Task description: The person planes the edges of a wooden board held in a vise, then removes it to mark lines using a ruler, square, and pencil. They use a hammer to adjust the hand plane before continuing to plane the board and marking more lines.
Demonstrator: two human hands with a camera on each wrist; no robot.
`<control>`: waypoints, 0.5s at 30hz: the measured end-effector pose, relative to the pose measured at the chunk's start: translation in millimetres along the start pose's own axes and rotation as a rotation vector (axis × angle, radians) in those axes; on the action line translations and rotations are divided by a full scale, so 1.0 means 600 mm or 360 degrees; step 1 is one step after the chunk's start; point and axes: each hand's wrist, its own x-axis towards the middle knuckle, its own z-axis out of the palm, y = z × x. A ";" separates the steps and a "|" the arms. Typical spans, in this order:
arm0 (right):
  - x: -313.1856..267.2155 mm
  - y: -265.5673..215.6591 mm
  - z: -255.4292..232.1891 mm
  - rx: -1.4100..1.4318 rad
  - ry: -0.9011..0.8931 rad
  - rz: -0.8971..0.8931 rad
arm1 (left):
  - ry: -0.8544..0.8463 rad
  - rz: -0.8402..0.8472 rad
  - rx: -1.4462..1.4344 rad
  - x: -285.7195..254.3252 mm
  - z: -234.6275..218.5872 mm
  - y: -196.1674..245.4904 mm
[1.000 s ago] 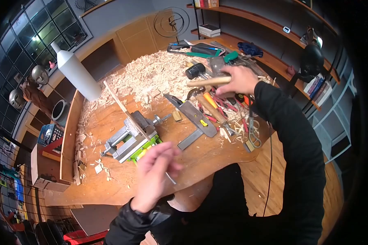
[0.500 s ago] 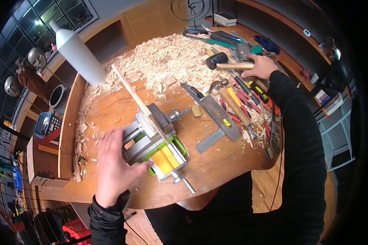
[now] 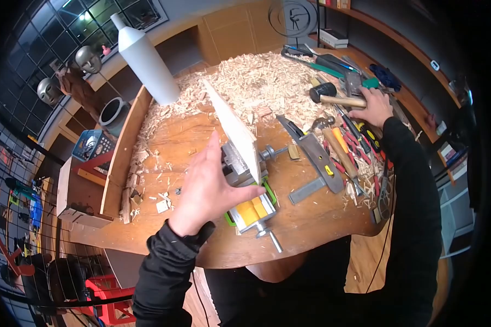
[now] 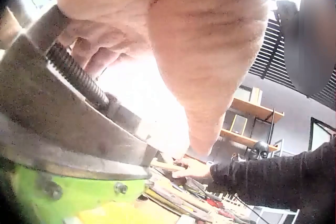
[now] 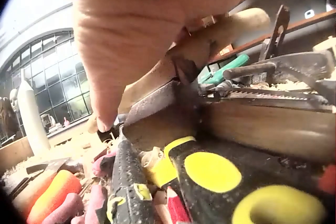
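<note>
A pale wooden board [image 3: 232, 125] slants upward from a metal bench vise [image 3: 237, 163] with a green base and yellow insert. My left hand [image 3: 202, 188] hovers over the vise's left side, thumb and fingers spread. In the left wrist view, the palm is close above the vise's screw [image 4: 79, 74]. My right hand [image 3: 376, 108] grips a wooden handle [image 3: 341, 101] at the right, above the tool pile. The right wrist view shows a dark metal head [image 5: 152, 111] just under that handle, partly hidden by the hand.
Wood shavings [image 3: 256, 82] cover the table's back. A black mallet head [image 3: 323, 91], steel square [image 3: 311, 189], hand saw [image 3: 319, 155] and several coloured-handled tools lie at the right. A wooden rail [image 3: 128, 150] edges the left side; a tall white bottle [image 3: 150, 65] stands behind it.
My right hand has lowered the wooden-handled tool onto the pile. My left hand has uncurled and moved from the vise's front to its left side, then over it. The head view has shifted.
</note>
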 end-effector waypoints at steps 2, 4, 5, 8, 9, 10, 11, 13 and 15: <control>-0.016 -0.020 -0.027 0.0023 0.0120 -0.0021 | -0.0016 -0.0049 -0.0046 0.007 -0.002 0.020; -0.024 -0.034 -0.023 0.0148 0.0301 -0.0025 | 0.0247 0.0143 -0.0206 0.013 0.008 0.020; -0.033 -0.049 -0.034 0.0276 0.0462 -0.0029 | 0.0330 0.0213 -0.0212 0.017 0.011 0.016; -0.046 -0.082 -0.046 0.0454 0.0499 -0.0064 | 0.0724 0.0487 -0.0042 0.027 0.010 0.031; -0.048 -0.090 -0.043 0.0483 0.0591 -0.0158 | 0.0733 0.0495 -0.0038 0.033 0.008 0.031; -0.054 -0.111 -0.059 0.0561 0.0605 -0.0212 | 0.0797 0.0617 0.0027 0.041 0.007 0.029; -0.063 -0.133 -0.074 0.0653 0.0637 -0.0270 | 0.0860 0.0738 0.0094 0.045 0.008 0.028; -0.081 -0.174 -0.101 0.0887 0.0586 -0.0316 | 0.0835 0.0785 0.0062 0.045 0.011 0.026; -0.096 -0.210 -0.115 0.1100 0.0494 -0.0353 | 0.0811 0.0833 0.0032 0.045 0.013 0.027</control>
